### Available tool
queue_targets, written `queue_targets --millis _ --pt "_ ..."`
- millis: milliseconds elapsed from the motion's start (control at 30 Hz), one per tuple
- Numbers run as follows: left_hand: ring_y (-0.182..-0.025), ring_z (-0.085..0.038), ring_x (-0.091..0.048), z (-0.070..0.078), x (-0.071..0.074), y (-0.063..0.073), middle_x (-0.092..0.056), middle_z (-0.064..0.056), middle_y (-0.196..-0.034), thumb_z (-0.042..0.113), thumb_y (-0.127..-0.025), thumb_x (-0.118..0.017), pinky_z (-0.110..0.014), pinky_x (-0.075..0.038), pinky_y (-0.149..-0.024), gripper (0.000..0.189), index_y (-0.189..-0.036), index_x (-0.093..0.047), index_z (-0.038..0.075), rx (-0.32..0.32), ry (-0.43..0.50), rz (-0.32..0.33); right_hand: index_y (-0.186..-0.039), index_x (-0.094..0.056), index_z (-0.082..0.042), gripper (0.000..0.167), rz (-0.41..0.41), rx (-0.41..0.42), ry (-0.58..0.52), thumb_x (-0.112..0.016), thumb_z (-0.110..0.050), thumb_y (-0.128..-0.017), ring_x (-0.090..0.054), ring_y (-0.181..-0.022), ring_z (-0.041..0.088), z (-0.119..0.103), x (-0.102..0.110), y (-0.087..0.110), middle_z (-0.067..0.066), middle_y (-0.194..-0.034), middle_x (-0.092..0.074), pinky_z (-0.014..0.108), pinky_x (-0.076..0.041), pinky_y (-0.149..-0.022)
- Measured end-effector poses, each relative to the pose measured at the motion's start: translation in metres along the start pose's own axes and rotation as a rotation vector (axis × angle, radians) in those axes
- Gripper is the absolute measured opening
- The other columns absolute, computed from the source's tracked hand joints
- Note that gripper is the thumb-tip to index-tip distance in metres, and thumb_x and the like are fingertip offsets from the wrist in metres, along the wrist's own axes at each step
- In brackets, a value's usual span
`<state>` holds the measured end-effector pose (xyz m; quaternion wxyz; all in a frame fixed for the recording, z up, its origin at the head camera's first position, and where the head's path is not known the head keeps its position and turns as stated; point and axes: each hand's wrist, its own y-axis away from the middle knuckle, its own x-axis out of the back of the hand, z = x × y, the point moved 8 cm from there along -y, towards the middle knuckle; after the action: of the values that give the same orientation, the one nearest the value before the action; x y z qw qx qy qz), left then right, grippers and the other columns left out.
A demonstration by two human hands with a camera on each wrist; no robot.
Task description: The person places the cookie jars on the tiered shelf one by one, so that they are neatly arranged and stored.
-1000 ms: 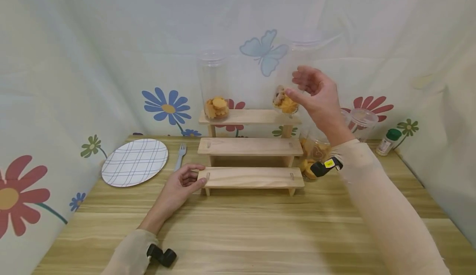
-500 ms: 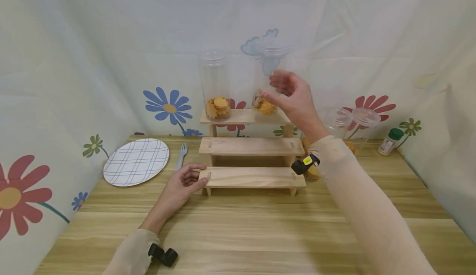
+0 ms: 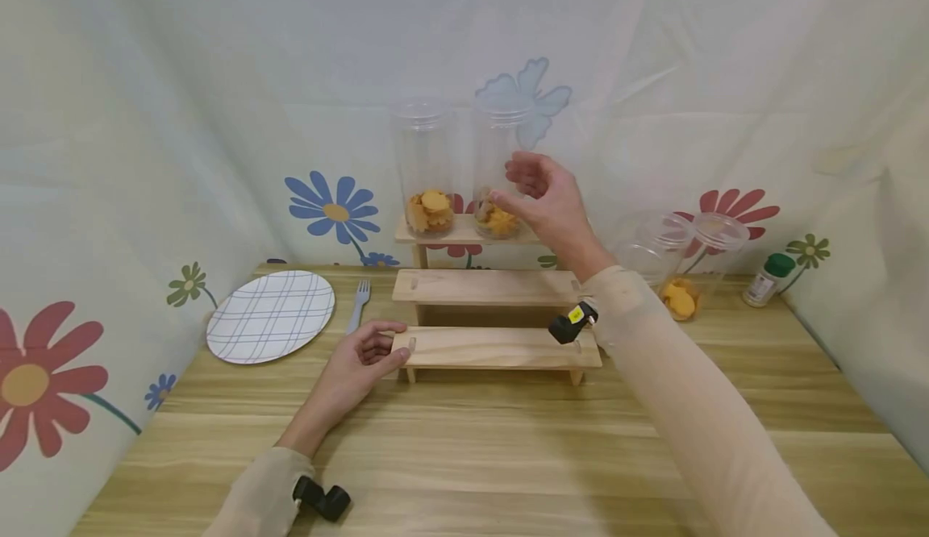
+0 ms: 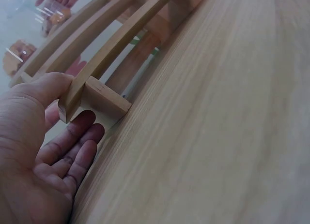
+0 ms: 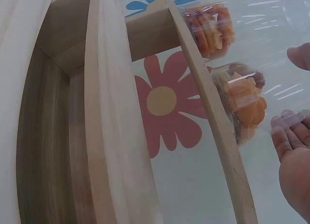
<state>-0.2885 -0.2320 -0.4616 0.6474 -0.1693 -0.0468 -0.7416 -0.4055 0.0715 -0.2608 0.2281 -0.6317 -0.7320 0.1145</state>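
On the top step of the wooden stand [image 3: 497, 347]: the held jar [image 3: 493, 158], tall and see-through, is upright near the middle of the board, its base appearing to rest on the wood. Mixed biscuits [image 3: 498, 221], yellow and brown, lie in its bottom part.
Right hand: your right hand [image 3: 549, 202] curves round that jar from the right, thumb on one side and fingers on the other, so the plastic sits between them.
Second jar: the same tall shape, the second jar [image 3: 424, 158] stands just left of the held one, with yellow biscuits [image 3: 430, 210] at its bottom.
Left hand: your left hand [image 3: 359, 360] pinches the left end of the lowest step. The thumb lies on top; in the left wrist view, other fingers bend loosely below the board.
Steps: three pale boards climb away from you, one behind another.
Left of the stand: a round checked plate [image 3: 271, 317], then a grey fork [image 3: 359, 308] between plate and stand.
Right of the stand: a cluster of clear jars [image 3: 702, 267], partly behind your right arm, and near them a green-capped shaker [image 3: 769, 280].
Table and backdrop: a wood-grain table [image 3: 464, 456]; behind it, a pale curtain [image 3: 218, 77] printed with flowers and a butterfly.
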Motion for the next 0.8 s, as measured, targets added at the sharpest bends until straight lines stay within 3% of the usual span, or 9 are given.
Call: queue_targets --millis 800 --pt "-0.105 -0.022 -0.073 -0.0013 0.0003 -0.0001 -0.078 -0.014 -0.115 0.023 -0.105 -0.082 -0.025 -0.057 -0.091 0.042 -0.143 -0.069 0.012 -0.002 0.003 -0.005 -0.163 -0.050 -0.006 0.073 -0.052 -0.037 0.075 -0.086 -0.026 -0.102 -0.057 -0.149 0.025 0.0066 -0.0069 0.0047 0.010 -0.160 -0.061 0.039 -0.042 -0.127"
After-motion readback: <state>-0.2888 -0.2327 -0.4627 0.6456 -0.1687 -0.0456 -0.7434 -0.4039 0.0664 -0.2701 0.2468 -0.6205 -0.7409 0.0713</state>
